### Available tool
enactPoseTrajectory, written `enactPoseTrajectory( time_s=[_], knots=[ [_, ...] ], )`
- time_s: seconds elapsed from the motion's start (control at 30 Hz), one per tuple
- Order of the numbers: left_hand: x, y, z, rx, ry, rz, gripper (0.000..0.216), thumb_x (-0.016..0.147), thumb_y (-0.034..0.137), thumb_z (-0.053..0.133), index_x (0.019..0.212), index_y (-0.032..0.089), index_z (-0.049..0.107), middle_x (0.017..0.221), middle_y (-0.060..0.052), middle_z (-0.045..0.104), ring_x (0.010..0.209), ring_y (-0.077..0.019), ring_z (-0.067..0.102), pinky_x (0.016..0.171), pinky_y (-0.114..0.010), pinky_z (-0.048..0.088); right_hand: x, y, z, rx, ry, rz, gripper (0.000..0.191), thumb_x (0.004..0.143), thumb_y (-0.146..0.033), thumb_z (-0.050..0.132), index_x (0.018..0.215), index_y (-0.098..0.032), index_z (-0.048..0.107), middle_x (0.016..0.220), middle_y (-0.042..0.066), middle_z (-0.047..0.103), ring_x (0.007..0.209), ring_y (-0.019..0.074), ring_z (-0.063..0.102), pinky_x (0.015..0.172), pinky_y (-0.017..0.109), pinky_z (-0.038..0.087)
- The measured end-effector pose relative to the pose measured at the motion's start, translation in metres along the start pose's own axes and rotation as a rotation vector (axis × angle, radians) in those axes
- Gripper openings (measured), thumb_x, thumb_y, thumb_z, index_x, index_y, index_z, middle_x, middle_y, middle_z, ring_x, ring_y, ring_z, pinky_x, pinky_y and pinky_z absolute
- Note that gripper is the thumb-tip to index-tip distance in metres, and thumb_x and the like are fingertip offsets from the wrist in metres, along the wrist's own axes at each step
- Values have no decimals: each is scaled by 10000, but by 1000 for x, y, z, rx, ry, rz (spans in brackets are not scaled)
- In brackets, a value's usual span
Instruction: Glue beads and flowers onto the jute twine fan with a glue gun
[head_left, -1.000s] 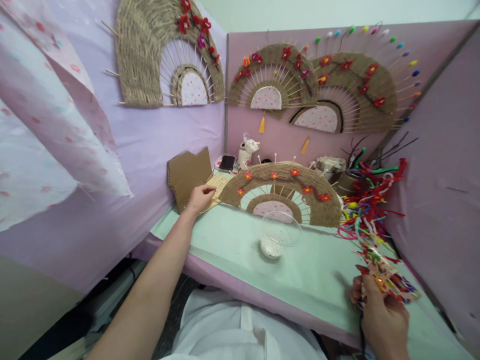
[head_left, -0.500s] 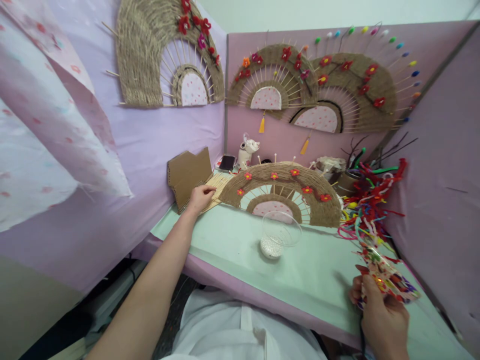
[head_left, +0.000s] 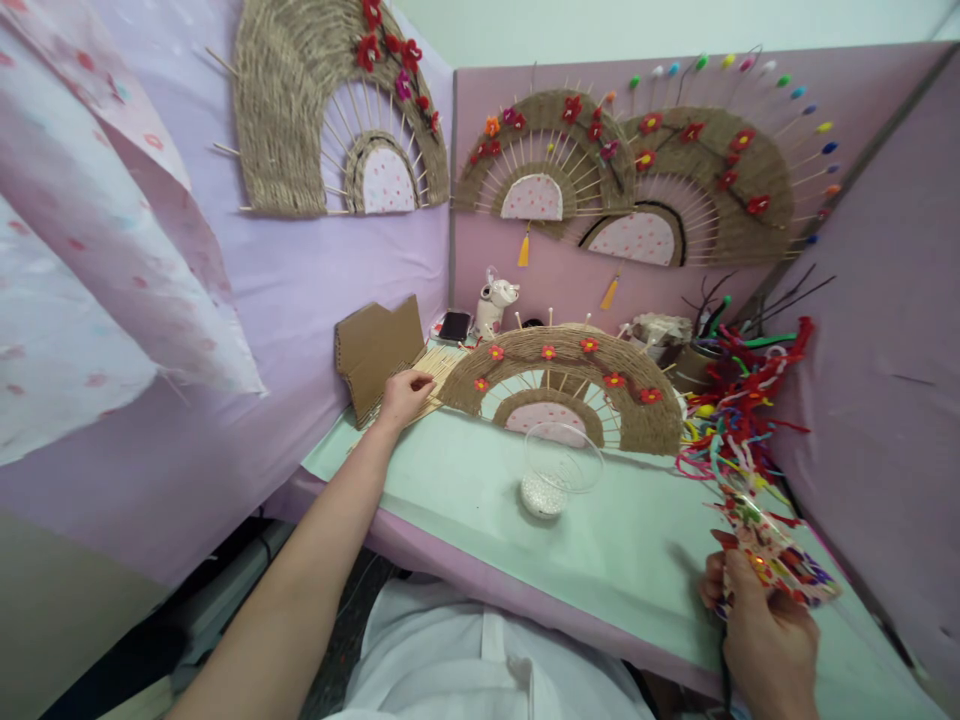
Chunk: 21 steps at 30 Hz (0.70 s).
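Observation:
My left hand [head_left: 406, 396] is over the pale thin wooden sticks [head_left: 444, 368] at the left of the table. Its thumb and fingers are pinched together; what they hold, if anything, is too small to tell. At the lower right, my right hand [head_left: 765, 625] is closed around a flower-patterned glue gun [head_left: 780, 560] with a small orange light and a dark cord hanging down. Between the hands stands a twine-woven fan [head_left: 570, 345] with red flowers. In front of it, an open clear round container [head_left: 544, 495] holds small white beads, its transparent lid [head_left: 581, 470] tilted up.
Folded cardboard [head_left: 379, 350] leans by the left wall. Behind the fan are a phone [head_left: 454, 326] and a white animal figure [head_left: 493, 303]. Colourful pipe cleaners [head_left: 739, 400] pile up at the right beside a pot of twigs [head_left: 694, 368]. Woven fans [head_left: 285, 110] hang on the walls.
My left hand has shifted very slightly to the right over the sticks. My right hand and the glue gun stay where they were.

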<state>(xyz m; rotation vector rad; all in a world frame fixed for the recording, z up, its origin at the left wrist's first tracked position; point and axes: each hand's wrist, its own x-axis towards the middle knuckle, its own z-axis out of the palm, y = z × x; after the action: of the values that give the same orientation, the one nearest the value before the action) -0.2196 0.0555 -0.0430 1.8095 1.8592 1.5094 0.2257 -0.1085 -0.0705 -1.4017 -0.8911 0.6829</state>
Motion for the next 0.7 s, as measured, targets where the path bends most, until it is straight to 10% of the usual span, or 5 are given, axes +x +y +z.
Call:
enactPoseTrajectory(
  time_s=[0.7],
  knots=[
    [0,2,3,101,75,90,110,739,255,648,757,172,718,797,-53,716,725,-162,634,716,-279,496,0,2,-1,-36,-3,-26,368,811,-516,601,903,-159,598,640,-32,519,520,110,449,456,250,371]
  ],
)
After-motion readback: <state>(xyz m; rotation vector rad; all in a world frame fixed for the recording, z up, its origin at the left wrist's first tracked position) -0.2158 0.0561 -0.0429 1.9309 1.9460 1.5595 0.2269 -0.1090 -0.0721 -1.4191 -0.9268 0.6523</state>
